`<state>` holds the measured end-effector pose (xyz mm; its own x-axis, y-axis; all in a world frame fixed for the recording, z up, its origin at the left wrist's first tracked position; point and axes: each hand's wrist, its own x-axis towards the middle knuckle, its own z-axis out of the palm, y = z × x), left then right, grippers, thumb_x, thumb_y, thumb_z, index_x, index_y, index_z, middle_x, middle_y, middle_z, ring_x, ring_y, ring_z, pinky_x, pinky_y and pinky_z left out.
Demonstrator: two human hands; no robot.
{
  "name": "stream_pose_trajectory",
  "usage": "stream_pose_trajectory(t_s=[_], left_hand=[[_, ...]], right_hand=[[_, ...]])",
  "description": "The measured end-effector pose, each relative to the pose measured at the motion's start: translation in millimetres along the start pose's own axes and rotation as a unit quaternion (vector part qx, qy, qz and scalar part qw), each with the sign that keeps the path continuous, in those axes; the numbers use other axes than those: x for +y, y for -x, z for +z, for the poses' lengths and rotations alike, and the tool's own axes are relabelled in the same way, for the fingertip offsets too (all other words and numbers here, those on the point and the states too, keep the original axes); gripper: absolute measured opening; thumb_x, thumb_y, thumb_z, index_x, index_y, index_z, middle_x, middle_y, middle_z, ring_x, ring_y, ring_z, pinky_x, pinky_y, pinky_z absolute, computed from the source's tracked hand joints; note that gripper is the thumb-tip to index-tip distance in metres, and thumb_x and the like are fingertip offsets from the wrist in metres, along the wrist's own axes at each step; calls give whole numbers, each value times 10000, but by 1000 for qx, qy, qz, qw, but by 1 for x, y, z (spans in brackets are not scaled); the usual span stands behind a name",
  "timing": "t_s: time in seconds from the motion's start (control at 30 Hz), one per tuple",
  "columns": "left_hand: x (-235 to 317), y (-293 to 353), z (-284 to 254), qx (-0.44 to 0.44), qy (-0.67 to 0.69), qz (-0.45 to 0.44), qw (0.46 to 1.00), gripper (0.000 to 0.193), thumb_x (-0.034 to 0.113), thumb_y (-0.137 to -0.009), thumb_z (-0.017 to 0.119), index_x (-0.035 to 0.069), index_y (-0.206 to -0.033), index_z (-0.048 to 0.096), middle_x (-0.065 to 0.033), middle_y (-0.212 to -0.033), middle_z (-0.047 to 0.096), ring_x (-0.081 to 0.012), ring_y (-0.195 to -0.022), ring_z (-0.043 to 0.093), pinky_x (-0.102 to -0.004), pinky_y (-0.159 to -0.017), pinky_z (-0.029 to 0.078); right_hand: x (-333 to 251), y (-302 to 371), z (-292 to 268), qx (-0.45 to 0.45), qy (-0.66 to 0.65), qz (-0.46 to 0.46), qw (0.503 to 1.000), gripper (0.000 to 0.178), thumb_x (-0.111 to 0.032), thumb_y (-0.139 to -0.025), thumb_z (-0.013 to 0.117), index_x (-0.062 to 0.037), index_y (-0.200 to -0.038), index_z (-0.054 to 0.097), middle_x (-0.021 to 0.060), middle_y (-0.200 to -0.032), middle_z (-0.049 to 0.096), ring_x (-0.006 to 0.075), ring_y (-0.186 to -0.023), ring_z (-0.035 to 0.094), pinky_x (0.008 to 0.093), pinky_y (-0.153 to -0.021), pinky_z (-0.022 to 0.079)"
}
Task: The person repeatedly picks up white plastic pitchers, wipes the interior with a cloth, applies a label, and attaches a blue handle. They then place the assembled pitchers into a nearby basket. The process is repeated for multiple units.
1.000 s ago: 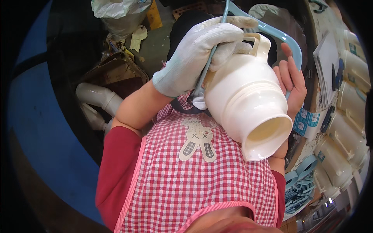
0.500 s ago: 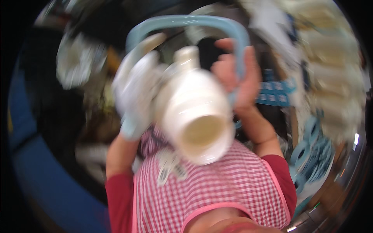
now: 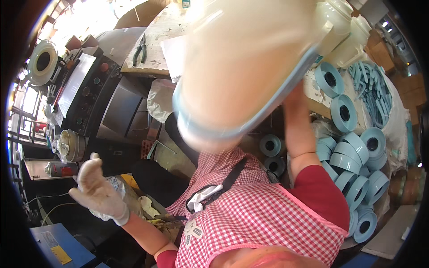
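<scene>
A big cream plastic jug (image 3: pixel 246 76), blurred and very close, fills the upper middle of the head view. Its light blue handle (image 3: pixel 272 105) curves along the lower right side of the body. My right hand (image 3: pixel 295 94) is raised behind the handle and holds the jug up; its fingers are mostly hidden. My left hand (image 3: pixel 102 190), in a white glove, is out at the lower left, palm up with fingers apart and nothing in it.
More cream jugs (image 3: pixel 344 40) stand at the far right of the worktable (image 3: pixel 156 33), where pliers (image 3: pixel 140 50) lie. Light blue rings (image 3: pixel 351 156) pile up at right, below a bag of light blue handles (image 3: pixel 371 89). A control panel (image 3: pixel 91 89) and spray can (image 3: pixel 60 169) are at left.
My left hand has let go of the jug and moved down to the left. The jug has come up and nearer in my right hand. The view has turned toward the worktable.
</scene>
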<state>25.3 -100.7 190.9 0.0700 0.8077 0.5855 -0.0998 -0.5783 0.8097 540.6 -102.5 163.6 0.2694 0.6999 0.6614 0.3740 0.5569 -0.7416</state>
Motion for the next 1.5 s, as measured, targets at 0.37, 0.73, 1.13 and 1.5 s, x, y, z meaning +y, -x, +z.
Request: stream_pose_trajectory(t_s=[0.37,0.73,1.13,1.5], left_hand=[[-69,53,56,93,96,-273,953,492,359,-1169,345,-8,-1177,672,-129,-1074,735,-243,-1005,709,-392,-991,542],[-96,105,13,191,94,-359,909,442,329,-1162,402,-25,-1136,666,-122,-1124,697,-208,-1042,657,-385,-952,536],[-113,30,185,-242,-72,-236,938,208,61,-1035,587,-18,-1163,731,-129,-1109,747,-221,-1038,712,-319,-955,531],[-78,61,164,-231,-132,-218,939,189,19,-1023,579,-20,-1124,734,-108,-1076,745,-197,-1018,707,-310,-936,536]], right_hand=[[65,-239,162,137,-111,-5,984,167,-112,-939,731,12,-1024,658,40,-849,644,146,-780,608,319,-675,508],[114,-212,135,-49,268,-24,962,155,-155,-957,749,-20,-1026,718,28,-919,713,119,-856,662,297,-774,535],[1,60,-71,-47,361,110,925,268,-247,-915,818,-66,-1103,756,49,-1166,730,187,-1150,669,344,-1014,501],[80,54,-84,34,396,49,916,231,-337,-835,859,-152,-970,827,-10,-813,755,167,-815,673,366,-950,464]])
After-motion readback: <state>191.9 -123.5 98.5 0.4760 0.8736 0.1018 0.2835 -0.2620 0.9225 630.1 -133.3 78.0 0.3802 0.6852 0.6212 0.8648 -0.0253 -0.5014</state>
